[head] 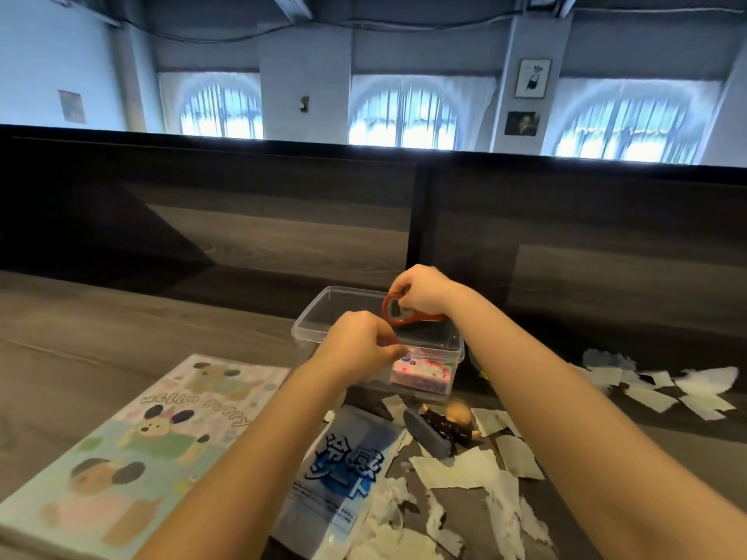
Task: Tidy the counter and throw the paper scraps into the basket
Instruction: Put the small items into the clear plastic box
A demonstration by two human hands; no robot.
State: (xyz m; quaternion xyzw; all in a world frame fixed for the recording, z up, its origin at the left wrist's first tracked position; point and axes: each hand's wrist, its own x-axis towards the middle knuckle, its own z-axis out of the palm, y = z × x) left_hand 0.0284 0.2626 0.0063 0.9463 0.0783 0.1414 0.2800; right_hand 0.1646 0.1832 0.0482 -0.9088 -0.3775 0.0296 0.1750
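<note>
Potentially, the orange opener (pixel 394 316), pinched by the right hand (pixel 422 291) fingers above the clear box (pixel 319 307), falls outside if released early; the left hand (pixel 357 347) fingers are curled at its near rim, hold unclear.

My right hand (pixel 424 291) grips an orange looped tool (pixel 398 313) above the far side of a clear box (pixel 319 317). My left hand (pixel 359 345) sits curled at the box's near rim; I cannot tell whether it pinches anything. A pink pack (pixel 420 375) lies inside the box. On the counter (pixel 101 317), a puppy book (pixel 141 438) lies left, a blue pouch (pixel 343 470) beside it, then a doll (pixel 448 428) against a grey case (pixel 428 436). Torn scraps (pixel 456 466) are scattered around these and further right.
</note>
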